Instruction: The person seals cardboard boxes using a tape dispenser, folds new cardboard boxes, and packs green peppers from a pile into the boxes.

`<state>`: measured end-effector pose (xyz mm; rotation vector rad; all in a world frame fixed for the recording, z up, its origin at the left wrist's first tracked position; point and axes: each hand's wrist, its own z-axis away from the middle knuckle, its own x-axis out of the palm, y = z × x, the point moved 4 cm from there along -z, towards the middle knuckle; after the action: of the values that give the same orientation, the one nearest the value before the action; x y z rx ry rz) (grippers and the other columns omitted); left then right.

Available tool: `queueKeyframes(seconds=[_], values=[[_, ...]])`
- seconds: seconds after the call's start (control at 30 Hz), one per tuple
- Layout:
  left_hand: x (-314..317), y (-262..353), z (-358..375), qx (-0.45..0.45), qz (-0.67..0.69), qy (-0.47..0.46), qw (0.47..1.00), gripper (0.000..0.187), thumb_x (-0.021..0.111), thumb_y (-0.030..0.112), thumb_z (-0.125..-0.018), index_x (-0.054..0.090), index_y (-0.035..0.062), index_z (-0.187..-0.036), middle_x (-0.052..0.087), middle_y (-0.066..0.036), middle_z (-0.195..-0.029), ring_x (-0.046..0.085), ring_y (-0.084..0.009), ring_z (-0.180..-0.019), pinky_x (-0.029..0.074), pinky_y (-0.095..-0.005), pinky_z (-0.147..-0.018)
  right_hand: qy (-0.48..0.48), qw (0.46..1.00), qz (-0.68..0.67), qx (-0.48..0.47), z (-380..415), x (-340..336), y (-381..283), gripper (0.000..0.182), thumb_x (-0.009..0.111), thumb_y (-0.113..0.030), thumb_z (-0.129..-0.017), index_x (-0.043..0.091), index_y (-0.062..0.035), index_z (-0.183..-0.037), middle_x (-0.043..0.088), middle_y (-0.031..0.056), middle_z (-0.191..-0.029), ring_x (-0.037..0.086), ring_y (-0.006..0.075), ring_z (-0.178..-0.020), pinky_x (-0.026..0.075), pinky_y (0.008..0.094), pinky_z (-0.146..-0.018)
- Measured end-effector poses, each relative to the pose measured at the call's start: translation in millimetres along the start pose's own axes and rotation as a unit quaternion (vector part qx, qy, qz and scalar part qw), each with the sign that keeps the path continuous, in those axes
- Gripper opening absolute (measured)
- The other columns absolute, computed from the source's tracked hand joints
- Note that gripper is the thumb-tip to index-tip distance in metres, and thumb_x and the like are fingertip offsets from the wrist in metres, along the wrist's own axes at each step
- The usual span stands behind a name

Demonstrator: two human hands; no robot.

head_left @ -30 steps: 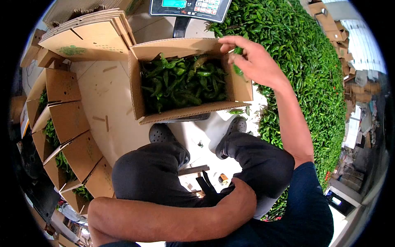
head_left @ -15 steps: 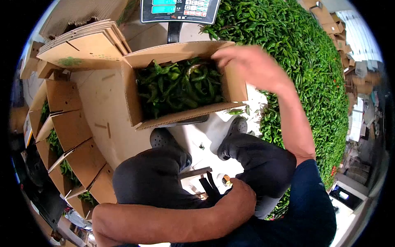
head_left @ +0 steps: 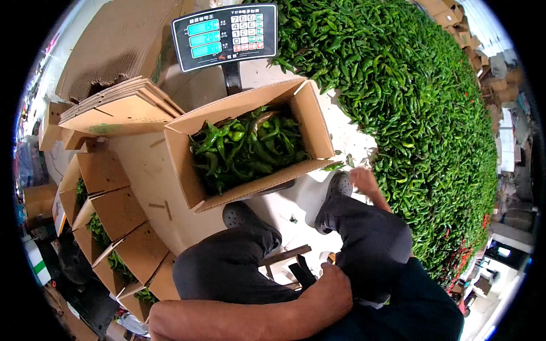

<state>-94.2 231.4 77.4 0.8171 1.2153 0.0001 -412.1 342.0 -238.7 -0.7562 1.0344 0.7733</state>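
A cardboard box point(head_left: 313, 122) full of green chili peppers point(head_left: 250, 145) stands open-topped in front of my shoes, on a low platform largely hidden under it. My right hand point(head_left: 364, 182), fingers curled, is low beside my right shoe, near loose peppers point(head_left: 335, 165) and the edge of the big pepper pile point(head_left: 409, 113); whatever is in it is hidden. My left hand point(head_left: 331, 290) rests closed in my lap by a black strap point(head_left: 303, 273). A small pale and orange thing point(head_left: 326, 258) shows at its fingertips; I cannot tell what it is.
Behind the box rises a scale display point(head_left: 224, 37) with lit digits. Folded cardboard point(head_left: 119, 108) leans at the left of it. Several cartons with peppers point(head_left: 116, 213) line the left side. Sticks point(head_left: 290, 254) lie on the floor between my legs.
My right hand has left the box's right rim and dropped toward the floor beside my right shoe. The view has shifted, showing more of the scale display. My left hand stays in my lap.
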Motion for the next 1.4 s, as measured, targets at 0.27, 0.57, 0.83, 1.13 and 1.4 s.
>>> queueKeyframes(seconds=[0.27,0.57,0.83,1.13,1.4], values=[[-4,0,-20,0.046,0.177,0.028,0.983,0.018,0.062,0.015,-0.085,0.070,0.0009,-0.094,0.068,-0.014,-0.092,0.066,-0.0271,-0.087,0.050,-0.0374,-0.070,-0.042,0.930,-0.332,0.149,62,64,28,0.033,0.068,-0.034,-0.085,0.072,-0.0034,-0.098,0.070,0.0169,-0.084,0.069,0.0271,-0.079,0.055,0.0399,-0.076],[14,-5,-11,0.022,0.043,-0.048,0.998,0.018,0.061,0.014,-0.085,0.069,0.0012,-0.094,0.065,-0.011,-0.086,0.067,-0.0233,-0.077,0.051,-0.0362,-0.070,0.011,0.866,-0.331,0.374,96,54,-5,0.036,0.067,-0.033,-0.083,0.071,-0.0055,-0.106,0.072,0.0182,-0.105,0.070,0.0341,-0.098,0.054,0.0407,-0.088],[8,-16,-27,0.000,0.107,-0.197,0.975,0.017,0.061,0.013,-0.082,0.067,0.0009,-0.093,0.067,-0.011,-0.079,0.068,-0.0240,-0.074,0.050,-0.0364,-0.070,-0.006,0.848,-0.210,0.486,235,126,-4,0.053,0.070,-0.022,-0.082,0.052,-0.0030,-0.128,0.062,0.0234,-0.112,0.062,0.0387,-0.107,0.050,0.0455,-0.091],[35,-47,-53,-0.130,0.164,-0.341,0.916,0.015,0.060,0.016,-0.090,0.068,0.0057,-0.097,0.067,-0.015,-0.099,0.063,-0.0300,-0.107,0.045,-0.0470,-0.096,0.117,0.760,-0.258,0.586,204,96,105,0.051,0.069,-0.041,-0.087,0.061,-0.0019,-0.118,0.069,0.0246,-0.098,0.067,0.0405,-0.093,0.053,0.0478,-0.081],[20,-51,-85,-0.113,0.164,-0.255,0.946,0.016,0.064,0.018,-0.090,0.068,0.0050,-0.098,0.068,-0.015,-0.100,0.063,-0.0300,-0.106,0.044,-0.0468,-0.099,0.018,0.671,-0.409,0.619,153,140,185,0.042,0.076,-0.041,-0.080,0.068,0.0008,-0.079,0.068,0.0118,-0.080,0.063,0.0220,-0.067,0.055,0.0407,-0.061]])
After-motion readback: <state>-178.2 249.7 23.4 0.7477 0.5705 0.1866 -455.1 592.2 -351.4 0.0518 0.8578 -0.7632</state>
